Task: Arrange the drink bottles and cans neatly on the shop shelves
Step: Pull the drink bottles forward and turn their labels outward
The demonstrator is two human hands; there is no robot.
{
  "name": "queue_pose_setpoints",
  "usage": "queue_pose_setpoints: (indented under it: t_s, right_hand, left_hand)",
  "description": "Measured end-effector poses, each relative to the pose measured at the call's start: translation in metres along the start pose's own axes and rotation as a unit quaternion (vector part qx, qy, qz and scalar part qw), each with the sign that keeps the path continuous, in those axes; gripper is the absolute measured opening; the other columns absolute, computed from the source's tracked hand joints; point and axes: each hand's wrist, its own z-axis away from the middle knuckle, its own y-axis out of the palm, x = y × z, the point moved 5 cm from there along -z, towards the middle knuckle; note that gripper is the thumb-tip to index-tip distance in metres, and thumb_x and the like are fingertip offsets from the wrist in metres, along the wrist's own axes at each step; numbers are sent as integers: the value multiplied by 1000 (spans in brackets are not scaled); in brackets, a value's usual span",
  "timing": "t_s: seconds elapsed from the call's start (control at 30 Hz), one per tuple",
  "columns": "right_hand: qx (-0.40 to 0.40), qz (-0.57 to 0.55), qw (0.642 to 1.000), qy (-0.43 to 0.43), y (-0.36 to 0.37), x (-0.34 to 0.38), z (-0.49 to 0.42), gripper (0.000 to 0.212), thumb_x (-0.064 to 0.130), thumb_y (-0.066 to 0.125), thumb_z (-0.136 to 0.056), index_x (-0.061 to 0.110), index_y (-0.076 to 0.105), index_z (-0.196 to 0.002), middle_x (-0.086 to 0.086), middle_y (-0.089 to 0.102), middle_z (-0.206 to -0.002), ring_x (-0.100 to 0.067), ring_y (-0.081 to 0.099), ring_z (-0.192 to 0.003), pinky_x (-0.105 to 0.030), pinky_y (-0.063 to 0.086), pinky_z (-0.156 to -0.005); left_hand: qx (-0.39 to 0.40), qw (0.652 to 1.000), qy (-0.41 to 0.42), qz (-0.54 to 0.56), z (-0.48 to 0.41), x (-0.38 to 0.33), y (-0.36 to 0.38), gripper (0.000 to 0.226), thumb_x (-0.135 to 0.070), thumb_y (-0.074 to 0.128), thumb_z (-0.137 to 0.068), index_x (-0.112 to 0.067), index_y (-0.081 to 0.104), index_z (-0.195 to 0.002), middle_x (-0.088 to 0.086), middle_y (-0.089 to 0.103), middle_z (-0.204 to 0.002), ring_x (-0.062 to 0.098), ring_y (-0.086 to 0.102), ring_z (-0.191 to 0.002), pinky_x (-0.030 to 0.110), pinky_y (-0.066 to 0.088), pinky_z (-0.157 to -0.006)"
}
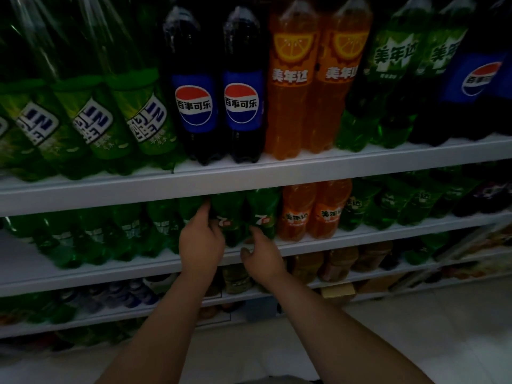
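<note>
Left 7-Up bottle (228, 217): a green plastic bottle standing upright at the front of the middle shelf (110, 273), its neck hidden under the shelf above.
Right 7-Up bottle (263, 214): stands just beside it, touching or nearly so, label facing out.
Handling: both look full, so probably fairly heavy for their size; the plastic wall should give a little under pressure and the smooth label is likely slippery.
Where to hold: a wrap around the mid-body, at or just below the label, looks safest; with the neck up under the shelf above, a top grip seems awkward.
Left hand (201, 239): on the left flank of the left 7-Up bottle, its fingers (205, 214) pushed up into the gap between that bottle and the green bottle next to it, and it appears to grip the body.
Right hand (260, 256): low in front of the right 7-Up bottle, fingers loosely bent; whether they touch the bottle cannot be told.
Green bottles (163, 225): a row running leftward along the same shelf, dim and blurred.
Orange bottles (297, 212): two just to the right of the 7-Up pair.
Upper shelf (249, 176): carries large bottles, among them Pepsi bottles (194, 106), packed side by side.
Risk: a knock to one bottle could well nudge its close neighbours.
</note>
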Motion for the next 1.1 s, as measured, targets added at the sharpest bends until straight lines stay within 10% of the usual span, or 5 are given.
queue_pose_setpoints:
  t_s: [0.13,0.33,0.73,0.97,1.1]
  right_hand:
    - [31,-130,991,20,24,15,-3,86,18,62,-86,30,8,-151,5,53,-124,-12,53,-112,-26,44,-93]
    - [35,-182,981,50,22,20,-15,71,30,59,-90,33,20,-148,-2,50,-136,-16,50,-118,-25,37,-98]
    - [71,-161,982,64,26,9,-23,83,18,61,-86,37,10,-149,8,52,-112,-4,50,-100,-12,37,-83]
    - [21,-134,990,45,-5,-14,-3,55,16,58,-88,26,43,-139,11,61,-103,-5,60,-95,-5,43,-76]
    - [-102,-103,980,137,-58,-75,24,28,25,58,-91,24,60,-118,7,64,-103,-13,62,-93,-26,51,-81]
  left_hand:
    - [35,999,-2,-18,6,4,-2,34,-3,53,-87,-9,64,-119,18,69,-88,32,63,-73,31,48,-63]
    - [180,977,-96,62,14,13,35,45,-4,52,-87,-11,49,-131,16,62,-116,29,59,-100,23,41,-79]
    - [184,955,-146,181,25,26,46,63,-5,51,-85,-33,44,-140,-8,57,-133,12,54,-119,32,42,-104]
    - [104,955,-209,181,32,46,45,36,-11,52,-93,-19,59,-127,-1,63,-120,15,59,-107,27,43,-96]
    - [131,968,-168,132,60,12,67,17,-22,55,-93,-26,62,-108,-6,67,-88,13,60,-69,30,52,-67]
